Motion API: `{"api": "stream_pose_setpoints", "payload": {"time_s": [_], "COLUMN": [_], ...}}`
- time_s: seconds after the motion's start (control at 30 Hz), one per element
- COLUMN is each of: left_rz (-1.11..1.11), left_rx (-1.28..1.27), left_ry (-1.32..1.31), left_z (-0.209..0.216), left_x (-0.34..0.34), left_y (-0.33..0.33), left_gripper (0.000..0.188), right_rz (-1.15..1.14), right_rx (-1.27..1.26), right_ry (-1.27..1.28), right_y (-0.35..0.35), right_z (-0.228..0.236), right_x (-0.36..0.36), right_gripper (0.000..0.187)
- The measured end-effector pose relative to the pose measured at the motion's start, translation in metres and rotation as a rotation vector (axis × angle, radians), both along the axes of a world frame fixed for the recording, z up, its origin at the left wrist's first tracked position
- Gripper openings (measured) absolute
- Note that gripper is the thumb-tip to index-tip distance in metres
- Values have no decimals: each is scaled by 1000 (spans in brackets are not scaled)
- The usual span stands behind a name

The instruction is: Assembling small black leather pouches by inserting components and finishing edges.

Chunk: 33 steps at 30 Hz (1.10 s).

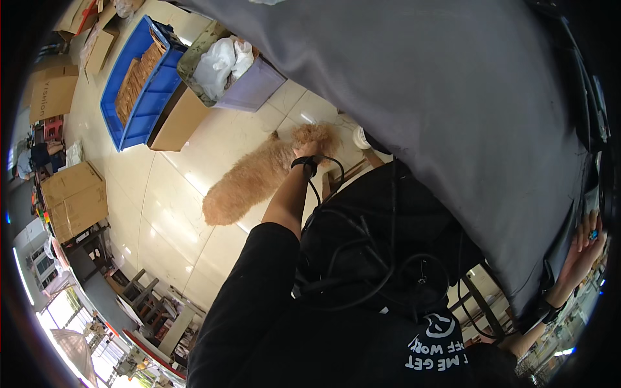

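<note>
A curly-haired light brown dog (249,178) stands on the tiled floor to my left. My left arm reaches down to it, and my left hand (306,149) rests at its head; the fur hides most of the fingers. A black band with a cable circles that wrist. At the far right rim, my right hand (584,249) lies by the edge of a large dark grey cloth (446,90), fingers stretched out, a blue ring on one. Nothing shows in its grasp.
Black cables (362,242) hang across my lap. Beyond the dog stand a blue crate (132,97) with brown pieces, a lilac bin (249,90) with white plastic bags, and cardboard boxes (76,197). A wooden stool-like frame (349,173) stands beside the dog's head.
</note>
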State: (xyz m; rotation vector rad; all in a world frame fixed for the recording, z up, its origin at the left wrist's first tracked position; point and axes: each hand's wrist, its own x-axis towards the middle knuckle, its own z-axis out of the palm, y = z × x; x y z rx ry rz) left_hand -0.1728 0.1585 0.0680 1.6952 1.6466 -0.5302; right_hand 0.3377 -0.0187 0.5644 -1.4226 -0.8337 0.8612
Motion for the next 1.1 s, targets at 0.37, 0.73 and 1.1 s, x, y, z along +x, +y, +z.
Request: {"api": "stream_pose_setpoints", "payload": {"time_s": [0.37,0.73,1.1], "left_rz": [16,48,135], "left_rx": [-143,-111,36], "left_ry": [-55,-27,-34], "left_z": [-8,-9,-8], "left_x": [12,25,27], "left_y": [-19,1,20], "left_gripper": [47,46,45], "right_rz": [77,73,16], "right_rx": [181,206,211], "right_ry": [391,436,347], "right_y": [23,26,28], "right_z": [4,2,-1], "right_x": [-24,-32,-38], "right_gripper": [18,10,12]}}
